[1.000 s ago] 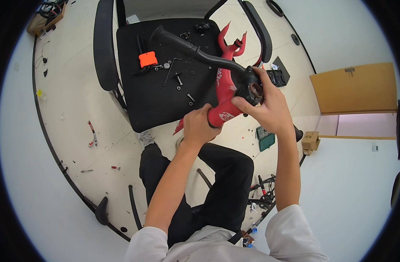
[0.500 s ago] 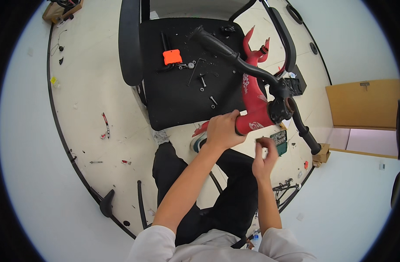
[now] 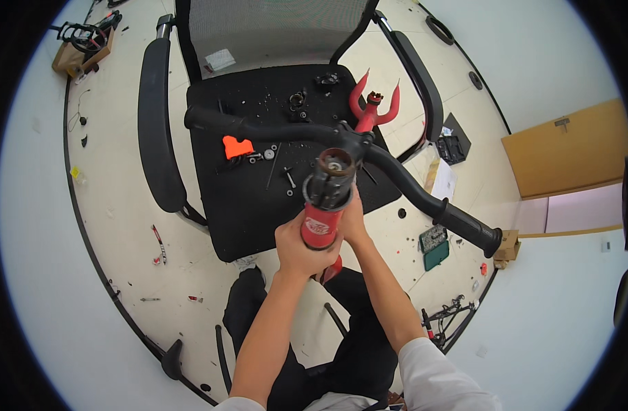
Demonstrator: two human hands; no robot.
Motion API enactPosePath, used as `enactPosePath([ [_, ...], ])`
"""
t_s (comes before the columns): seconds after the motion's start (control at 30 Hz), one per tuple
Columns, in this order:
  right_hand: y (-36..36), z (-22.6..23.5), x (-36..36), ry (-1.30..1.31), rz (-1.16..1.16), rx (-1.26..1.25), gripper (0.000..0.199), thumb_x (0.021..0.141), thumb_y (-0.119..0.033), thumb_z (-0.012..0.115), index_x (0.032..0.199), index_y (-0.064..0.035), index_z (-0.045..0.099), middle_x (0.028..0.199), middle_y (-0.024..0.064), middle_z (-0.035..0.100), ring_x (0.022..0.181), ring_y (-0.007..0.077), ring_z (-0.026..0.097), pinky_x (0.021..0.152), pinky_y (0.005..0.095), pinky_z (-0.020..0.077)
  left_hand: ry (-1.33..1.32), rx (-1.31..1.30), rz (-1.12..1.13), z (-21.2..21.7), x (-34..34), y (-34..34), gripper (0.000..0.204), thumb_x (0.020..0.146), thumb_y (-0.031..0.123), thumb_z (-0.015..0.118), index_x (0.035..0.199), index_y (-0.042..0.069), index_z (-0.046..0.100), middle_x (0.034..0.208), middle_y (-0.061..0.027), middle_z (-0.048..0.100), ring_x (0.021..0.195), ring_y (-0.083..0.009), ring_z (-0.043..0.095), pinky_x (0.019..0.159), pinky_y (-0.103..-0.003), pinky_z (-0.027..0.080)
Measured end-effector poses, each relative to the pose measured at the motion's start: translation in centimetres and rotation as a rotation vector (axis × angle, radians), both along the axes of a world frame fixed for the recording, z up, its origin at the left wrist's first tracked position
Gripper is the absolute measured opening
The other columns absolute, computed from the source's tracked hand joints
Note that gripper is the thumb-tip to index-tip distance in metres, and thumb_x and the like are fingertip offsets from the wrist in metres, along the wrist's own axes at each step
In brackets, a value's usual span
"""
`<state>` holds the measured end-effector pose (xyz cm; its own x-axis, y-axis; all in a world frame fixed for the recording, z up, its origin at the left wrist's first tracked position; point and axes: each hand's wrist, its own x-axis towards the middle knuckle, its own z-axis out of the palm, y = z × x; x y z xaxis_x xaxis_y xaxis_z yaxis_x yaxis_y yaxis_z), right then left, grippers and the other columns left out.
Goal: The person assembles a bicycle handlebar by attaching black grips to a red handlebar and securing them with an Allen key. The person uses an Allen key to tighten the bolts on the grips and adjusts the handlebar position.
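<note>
My right hand [image 3: 353, 220], lately apart from the red frame [image 3: 319, 230], now grips it alongside my left hand [image 3: 297, 248], so both steady it, black handlebar [image 3: 403, 179] at its top.

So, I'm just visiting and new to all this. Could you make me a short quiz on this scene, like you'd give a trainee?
1. What is the person's left hand wrapped around?
2. True or false: the black handlebar is lying on the floor.
3. Where does the orange piece lie? A) on the floor; B) on the chair seat; C) in a cardboard box.

Key:
1. The red tube.
2. False; it is raised, attached at the red tube's upper end.
3. B.
</note>
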<state>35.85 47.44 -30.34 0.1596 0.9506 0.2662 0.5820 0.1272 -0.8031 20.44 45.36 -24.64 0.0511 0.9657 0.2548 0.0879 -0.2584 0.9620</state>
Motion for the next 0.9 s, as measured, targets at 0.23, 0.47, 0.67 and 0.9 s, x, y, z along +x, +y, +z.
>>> enactPosePath([
  [0.23, 4.6, -2.4, -3.0, -0.343, 0.142, 0.188, 0.035, 0.083, -0.015, 0.075, 0.117, -0.0097, 0.068, 0.105, 0.0099, 0.064, 0.094, 0.0278, 0.062, 0.08, 0.0373, 0.049, 0.019, 0.048, -0.067, 0.1, 0.3, 0.1, 0.022, 0.066, 0.01, 0.08, 0.082, 0.003, 0.067, 0.069, -0.0071, 0.069, 0.061, -0.0189, 0.069, 0.062, -0.028, 0.055],
  [0.47, 5.1, -1.6, -4.1, -0.209, 0.123, 0.309, 0.022, 0.084, -0.004, 0.073, 0.104, -0.0095, 0.073, 0.099, 0.0095, 0.065, 0.088, 0.0266, 0.063, 0.077, 0.0364, 0.051, 0.06, 0.083, -0.084, -0.4, 0.3, -0.2, 0.02, 0.067, 0.011, 0.081, 0.083, 0.004, 0.069, 0.071, -0.0084, 0.071, 0.064, -0.02, 0.071, 0.062, -0.03, 0.056],
  [0.67, -1.0, 0.3, -1.0, 0.012, -0.098, 0.079, 0.024, 0.085, -0.001, 0.07, 0.109, -0.0017, 0.068, 0.105, 0.0099, 0.067, 0.09, 0.0233, 0.067, 0.08, 0.0322, 0.0532, 0.041, 0.057, -0.069, -0.5, 0.3, -0.1, 0.038, 0.06, 0.02, 0.086, 0.089, 0.004, 0.068, 0.071, -0.0114, 0.069, 0.061, -0.0282, 0.069, 0.06, -0.032, 0.056],
  [0.9, -8.5, 4.7, 2.2, 0.502, -0.332, -0.072, 0.026, 0.091, 0.004, 0.066, 0.116, 0.0035, 0.058, 0.1, 0.0119, 0.067, 0.083, 0.018, 0.071, 0.069, 0.0285, 0.0596, 0.029, 0.063, -0.056, -0.3, 0.8, -0.2, 0.034, 0.06, 0.019, 0.084, 0.085, 0.005, 0.065, 0.069, -0.0101, 0.068, 0.059, -0.0286, 0.068, 0.058, -0.033, 0.055],
])
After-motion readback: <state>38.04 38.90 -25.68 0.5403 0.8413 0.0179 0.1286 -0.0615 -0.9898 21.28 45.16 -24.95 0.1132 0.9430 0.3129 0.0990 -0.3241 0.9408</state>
